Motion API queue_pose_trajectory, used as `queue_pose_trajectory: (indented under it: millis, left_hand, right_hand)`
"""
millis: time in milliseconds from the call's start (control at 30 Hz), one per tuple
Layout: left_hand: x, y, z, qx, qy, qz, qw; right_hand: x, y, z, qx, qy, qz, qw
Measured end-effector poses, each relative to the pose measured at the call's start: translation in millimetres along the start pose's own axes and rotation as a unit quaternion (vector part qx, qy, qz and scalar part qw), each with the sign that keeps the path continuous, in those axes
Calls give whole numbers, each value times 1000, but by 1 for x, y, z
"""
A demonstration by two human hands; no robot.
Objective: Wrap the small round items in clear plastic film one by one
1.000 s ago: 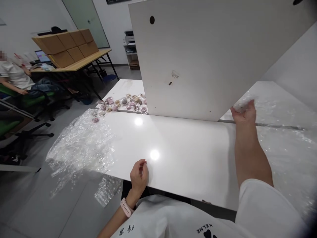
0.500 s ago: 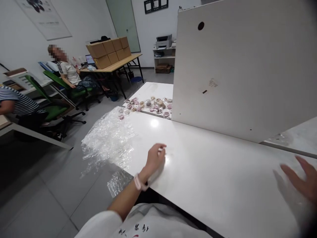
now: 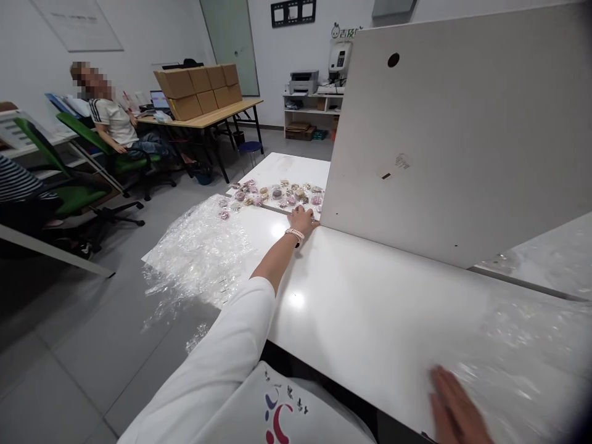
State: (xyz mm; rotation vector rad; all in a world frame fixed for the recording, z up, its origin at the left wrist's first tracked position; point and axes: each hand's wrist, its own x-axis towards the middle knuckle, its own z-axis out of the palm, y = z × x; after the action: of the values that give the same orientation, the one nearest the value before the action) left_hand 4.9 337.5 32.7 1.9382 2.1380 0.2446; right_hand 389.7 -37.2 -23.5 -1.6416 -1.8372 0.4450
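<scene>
At the far edge of the white table (image 3: 351, 277), my left hand (image 3: 301, 219) reaches down among small wrapped pieces, its fingers curled. What they hold, if anything, is hidden. The wrapped pieces (image 3: 277, 193) are pink, yellow and brown in clear film, scattered mostly across the far tabletop. My right hand (image 3: 457, 407) is low over the near right of the table, fingers stretched out and smeared by motion. It is beside a blurred spread of clear plastic wrappers (image 3: 531, 351) and holds nothing that I can see.
A heap of clear wrappers (image 3: 198, 253) covers the table's left end and hangs over its edge. An upright white panel (image 3: 439, 135) stands along the far side. Cartons (image 3: 198, 92) sit on a wooden desk, with a seated person (image 3: 115, 123) near it.
My left hand has moved forward to the wrapped pieces at the far edge. My right hand has come nearer and leftward, and clear wrappers now show on the table's right side.
</scene>
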Motion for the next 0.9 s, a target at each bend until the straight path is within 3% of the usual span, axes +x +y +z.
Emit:
queue_pose_trajectory:
  millis: [67, 133, 200, 267, 400, 467, 533, 600, 700, 800, 900]
  left_hand:
    - [-2, -4, -1, 15, 17, 19, 1000]
    - [-5, -7, -4, 20, 20, 24, 999]
    - [-8, -10, -7, 27, 21, 23, 999]
    - [-13, -13, -9, 32, 23, 16, 999]
    - [-18, -22, -22, 33, 22, 2, 999]
    - [-23, -24, -35, 32, 28, -8, 999]
    - [-36, -22, -52, -3, 74, -12, 997]
    - [-68, -13, -65, -92, 153, 22, 984]
    - [-148, 10, -59, -269, 222, 144, 926]
    - [-236, 26, -19, -370, 142, 228, 889]
    - [-289, 22, 29, -314, 49, 214, 924]
  right_hand:
    - [7, -28, 29, 20, -36, -58, 997]
    - [19, -63, 49, 47, -120, -121, 984]
    - [31, -98, 62, 75, -207, -176, 959]
    - [42, -124, 69, 101, -252, -218, 937]
    - [59, -134, 77, 58, -189, -237, 951]
    - [65, -122, 80, -2, -166, -209, 964]
    - [72, -109, 83, -37, -175, -170, 969]
    - [80, -99, 82, -41, -196, -129, 971]
    - [93, -91, 77, -18, -230, -106, 967]
    - [107, -89, 69, 43, -219, -91, 970]
    - [123, -86, 62, 77, -115, -15, 990]
